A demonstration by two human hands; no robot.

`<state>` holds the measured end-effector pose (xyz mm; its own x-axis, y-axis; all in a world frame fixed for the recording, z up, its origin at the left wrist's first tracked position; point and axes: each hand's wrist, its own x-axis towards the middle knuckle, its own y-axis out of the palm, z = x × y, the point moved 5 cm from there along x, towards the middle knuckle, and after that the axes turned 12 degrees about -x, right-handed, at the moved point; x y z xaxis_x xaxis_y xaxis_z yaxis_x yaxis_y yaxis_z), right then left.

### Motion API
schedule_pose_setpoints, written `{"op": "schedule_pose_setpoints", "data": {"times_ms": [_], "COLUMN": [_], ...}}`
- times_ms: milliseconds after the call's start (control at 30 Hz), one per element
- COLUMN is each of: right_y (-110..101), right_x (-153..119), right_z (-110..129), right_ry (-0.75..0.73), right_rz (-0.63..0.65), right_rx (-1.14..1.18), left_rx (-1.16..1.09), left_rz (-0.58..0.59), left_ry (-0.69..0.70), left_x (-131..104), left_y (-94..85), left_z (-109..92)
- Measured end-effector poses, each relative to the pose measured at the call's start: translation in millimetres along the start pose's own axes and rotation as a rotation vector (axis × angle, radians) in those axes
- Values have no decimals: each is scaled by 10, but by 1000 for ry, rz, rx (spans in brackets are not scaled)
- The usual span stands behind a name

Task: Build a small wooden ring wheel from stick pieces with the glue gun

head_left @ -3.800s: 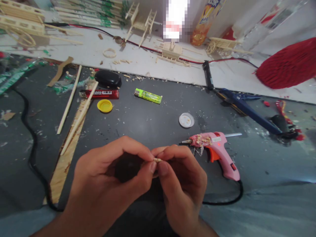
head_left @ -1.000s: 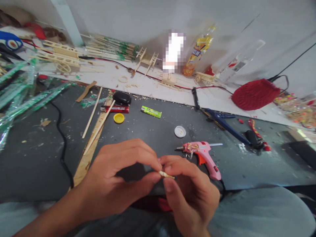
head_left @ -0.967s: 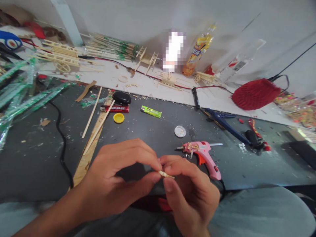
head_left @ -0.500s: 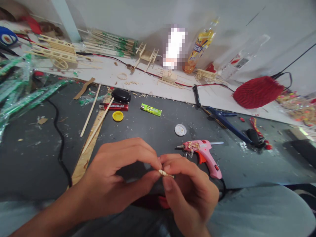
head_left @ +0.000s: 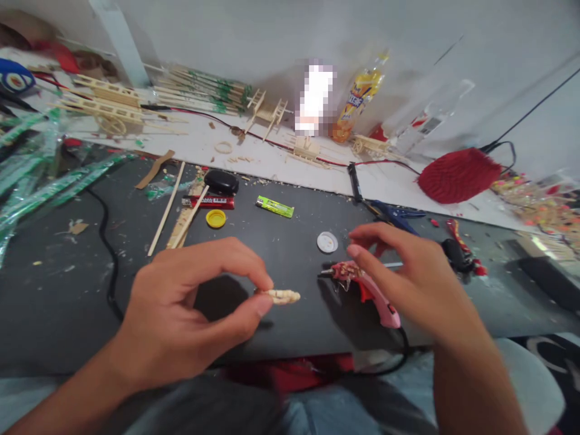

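My left hand [head_left: 199, 308] pinches a small pale wooden piece [head_left: 285, 296] between thumb and forefinger, over the dark tabletop. The piece looks built of short bits laid together; its left end is hidden by my fingertips. My right hand [head_left: 394, 266] is over the pink hot glue gun [head_left: 372, 296], fingers apart with nothing between them. The glue gun lies on its side, nozzle to the left, and my hand covers part of it. Just left of my right fingertips is a white bottle cap [head_left: 327, 242] holding tiny bits.
A green lighter [head_left: 274, 206], a yellow cap [head_left: 215, 219], a red tube [head_left: 222, 202] and wooden sticks [head_left: 167, 208] lie farther back. Blue pliers-like tool [head_left: 399, 216] sits behind my right hand. Small wooden carts [head_left: 267, 115], a drink bottle [head_left: 357, 99] and a red knitted item [head_left: 457, 175] line the wall.
My right hand has let go of the small wooden piece and moved right to above the glue gun, opening. My left hand keeps the piece and has shifted slightly left.
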<state>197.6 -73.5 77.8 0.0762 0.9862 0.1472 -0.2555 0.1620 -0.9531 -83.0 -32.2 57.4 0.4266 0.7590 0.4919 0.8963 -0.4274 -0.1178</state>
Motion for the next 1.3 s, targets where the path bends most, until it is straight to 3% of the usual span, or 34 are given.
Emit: {"op": "schedule_pose_setpoints", "data": {"times_ms": [133,333,600,767,933,1033,1133,1200,1233,1300], "right_y": [145,451,455,359,420,358,208,181,191,190], "right_x": [483,613,724,1332,1923,1866,1499,1188,1036,834], "right_z": [-257,-192,-138,-313,-485,-290,162,535,728,966], "right_ry": [-92,-125,-143,-52,-14,-50,-131,-266,-366,-412], "right_rz": [311,425,375,268,206,131,47,138,240,313], "right_rx": [-207,-245,-276,-289,-314,-262,-142,12,213,443], "left_rx": [22,27,65,0,-103,-181,-239,-266,-274,-283], "left_rz": [-12,-22,-36,-161,-284,-332,-373,-397,-405,-420], "left_ry": [17,26,21,-101,-234,-301,-350,-374,-383,-394], "left_x": [20,32,20,40,61,81,107,118,120,119], "left_y": [-32,-54,-78,-154,-207,-216,-223,-225,-225,-225], "left_z": [4,13,72,151,316,384,406,413,418,426]}}
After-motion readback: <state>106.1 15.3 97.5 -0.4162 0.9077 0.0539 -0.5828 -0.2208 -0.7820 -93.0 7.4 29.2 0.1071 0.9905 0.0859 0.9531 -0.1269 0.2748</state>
